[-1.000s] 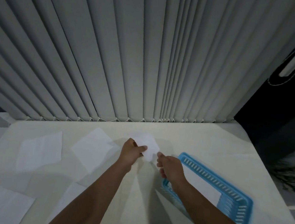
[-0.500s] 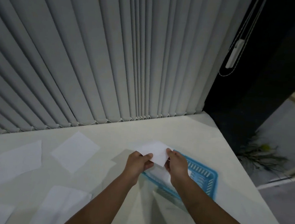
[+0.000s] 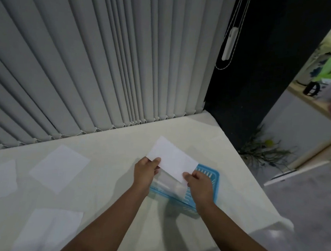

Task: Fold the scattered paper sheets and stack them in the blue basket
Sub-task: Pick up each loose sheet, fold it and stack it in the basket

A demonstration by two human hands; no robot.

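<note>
Now I see left hand (image 3: 144, 171) and right hand (image 3: 199, 184) each pinching one end of folded sheet (image 3: 172, 161), held above blue basket (image 3: 215, 175). Three unfolded sheets (image 3: 59, 167) lie on table (image 3: 119, 141) to left.

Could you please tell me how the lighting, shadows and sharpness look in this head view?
Head view: dim, grey light; the white folded paper sheet held by the left hand and right hand is brightest; forearm shadows fall across the cream table; the grey vertical blinds fan from wide-angle distortion; the right background is blurred.
</note>
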